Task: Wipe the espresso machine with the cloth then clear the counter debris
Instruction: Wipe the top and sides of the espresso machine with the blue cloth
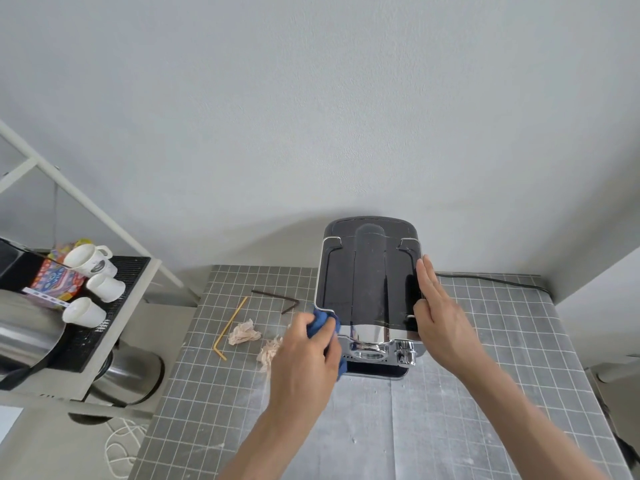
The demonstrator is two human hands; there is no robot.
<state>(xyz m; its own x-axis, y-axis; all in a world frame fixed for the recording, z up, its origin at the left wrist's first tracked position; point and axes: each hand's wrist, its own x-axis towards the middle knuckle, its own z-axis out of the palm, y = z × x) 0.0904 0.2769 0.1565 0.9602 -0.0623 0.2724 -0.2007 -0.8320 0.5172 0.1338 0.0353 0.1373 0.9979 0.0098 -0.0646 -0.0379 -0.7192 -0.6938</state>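
**Operator:** Head view first, from the grip outward. My left hand [306, 355] is curled tight around the blue cloth [325, 327], fingers wrapped over the bunched fabric, and the wad is pressed against the front left corner of the espresso machine [369, 278].

**Partner:** And your other hand?

**Operator:** My right hand [440, 313] lies flat and spread, fingers straight, holding nothing. The palm rests along the right edge of the machine's black top, fingertips pointing toward the wall.

**Partner:** Where does the machine sit?

**Operator:** Upright at the back of the grey gridded surface [450, 427], close to the white wall [311, 116]. Its chrome front faces me. A black cord [491, 279] runs off behind it to the right.

**Partner:** What about the debris?

**Operator:** All of it lies to the left of the machine, on the surface. Two crumpled pinkish paper scraps: one [244, 333] lies apart from my left hand, the other [269, 351] just beside that wrist, partly hidden by it. A bent yellow straw [230, 327] lies left of the first scrap. A bent dark brown straw [277, 298] lies nearer the wall, close to the machine's left side.

**Partner:** Anything further out?

**Operator:** A side shelf on the left carries three white cups [93, 284] on a black mat [121, 299].
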